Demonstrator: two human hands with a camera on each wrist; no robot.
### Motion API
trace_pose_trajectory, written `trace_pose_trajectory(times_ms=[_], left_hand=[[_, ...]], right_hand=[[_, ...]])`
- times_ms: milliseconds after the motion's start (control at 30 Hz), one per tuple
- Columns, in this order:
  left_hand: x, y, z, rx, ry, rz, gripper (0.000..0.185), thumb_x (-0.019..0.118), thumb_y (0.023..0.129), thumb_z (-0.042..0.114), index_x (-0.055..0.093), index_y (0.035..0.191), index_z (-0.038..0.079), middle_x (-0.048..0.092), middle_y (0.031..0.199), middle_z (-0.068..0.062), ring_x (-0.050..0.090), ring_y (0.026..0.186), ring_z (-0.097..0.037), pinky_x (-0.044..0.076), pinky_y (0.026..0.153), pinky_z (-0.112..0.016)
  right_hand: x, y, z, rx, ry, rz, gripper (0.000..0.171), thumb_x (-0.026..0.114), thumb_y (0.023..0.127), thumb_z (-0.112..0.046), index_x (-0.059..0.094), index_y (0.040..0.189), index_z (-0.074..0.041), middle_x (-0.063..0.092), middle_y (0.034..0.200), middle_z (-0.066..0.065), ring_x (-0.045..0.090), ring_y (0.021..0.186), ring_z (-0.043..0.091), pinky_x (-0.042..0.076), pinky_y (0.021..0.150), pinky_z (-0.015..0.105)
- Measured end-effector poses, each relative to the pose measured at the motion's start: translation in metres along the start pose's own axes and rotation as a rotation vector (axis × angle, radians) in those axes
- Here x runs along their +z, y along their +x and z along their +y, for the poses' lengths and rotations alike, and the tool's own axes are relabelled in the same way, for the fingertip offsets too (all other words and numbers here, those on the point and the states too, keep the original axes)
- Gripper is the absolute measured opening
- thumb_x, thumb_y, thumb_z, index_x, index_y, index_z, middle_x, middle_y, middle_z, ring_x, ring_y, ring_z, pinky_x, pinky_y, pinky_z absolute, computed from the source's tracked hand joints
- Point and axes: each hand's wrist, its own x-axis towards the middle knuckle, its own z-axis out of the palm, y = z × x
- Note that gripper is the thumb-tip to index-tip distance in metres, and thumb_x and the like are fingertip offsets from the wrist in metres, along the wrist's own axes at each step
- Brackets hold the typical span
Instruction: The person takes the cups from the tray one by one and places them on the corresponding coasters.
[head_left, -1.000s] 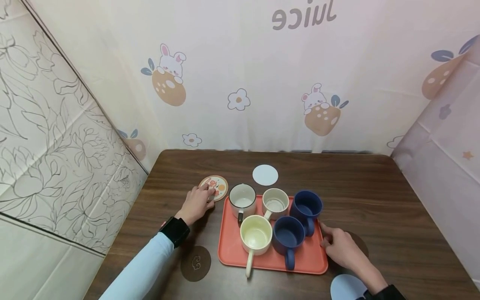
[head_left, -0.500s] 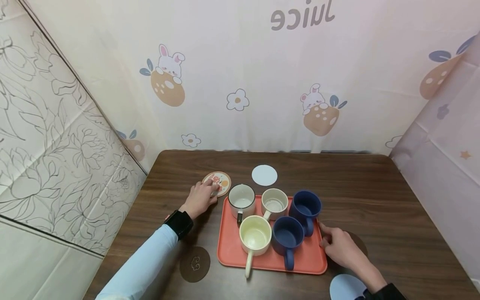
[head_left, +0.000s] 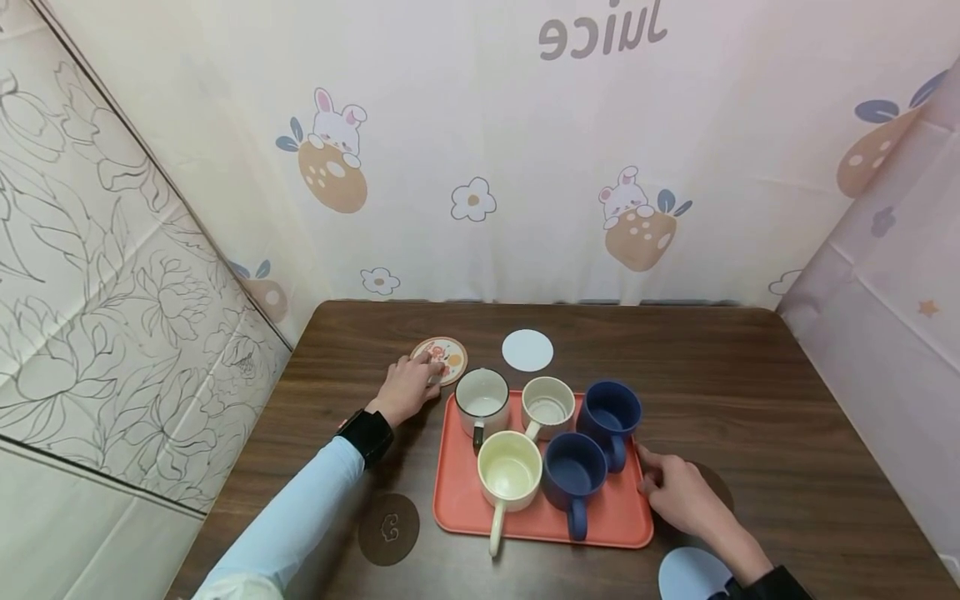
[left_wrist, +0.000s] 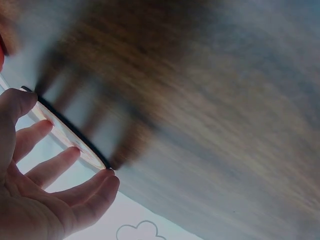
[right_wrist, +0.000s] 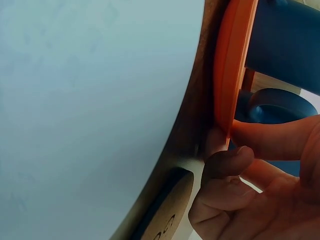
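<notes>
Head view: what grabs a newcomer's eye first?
The orange tray mid-table, packed with five mugs: two navy, two cream, one white. The right hand grips its right edge, while the left hand touches a patterned coaster just beyond the tray's far left corner. Cartoon bunny cloth backs the scene.

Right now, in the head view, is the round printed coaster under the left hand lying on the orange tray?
No, the round printed coaster lies on the dark wooden table, beyond the far left corner of the orange tray, with the left hand touching it.
</notes>
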Motion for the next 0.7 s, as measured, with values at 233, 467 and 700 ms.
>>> trace_pose_trajectory(times_ms=[233,467,700], left_hand=[[-0.002,0.009,0.003,-0.007,0.000,-0.018,0.033,0.078,0.098,0.022,0.073,0.130,0.016,0.062,0.132,-0.014,0.059,0.108,-0.043,0.050,0.093,-0.062],[0.000,0.015,0.003,-0.013,0.000,-0.024,0.033,0.077,0.098,0.022,0.073,0.130,0.017,0.062,0.131,-0.013,0.058,0.105,-0.041,0.049,0.093,-0.061],[-0.001,0.020,0.004,-0.027,-0.006,-0.046,0.034,0.076,0.100,0.022,0.073,0.133,0.016,0.061,0.134,-0.014,0.056,0.110,-0.042,0.045,0.096,-0.060]], right_hand=[[0.000,0.000,0.000,-0.003,-0.001,0.007,0.062,0.063,0.092,0.002,0.044,0.149,0.015,0.050,0.071,0.003,0.050,0.061,0.018,0.036,0.053,0.027],[0.000,0.000,0.000,-0.008,-0.003,0.009,0.062,0.064,0.092,0.002,0.045,0.149,0.015,0.050,0.071,0.002,0.050,0.061,0.018,0.035,0.054,0.027],[0.001,0.000,-0.001,-0.001,-0.003,0.016,0.060,0.064,0.094,0.002,0.045,0.148,0.016,0.050,0.071,0.003,0.051,0.061,0.019,0.036,0.053,0.027]])
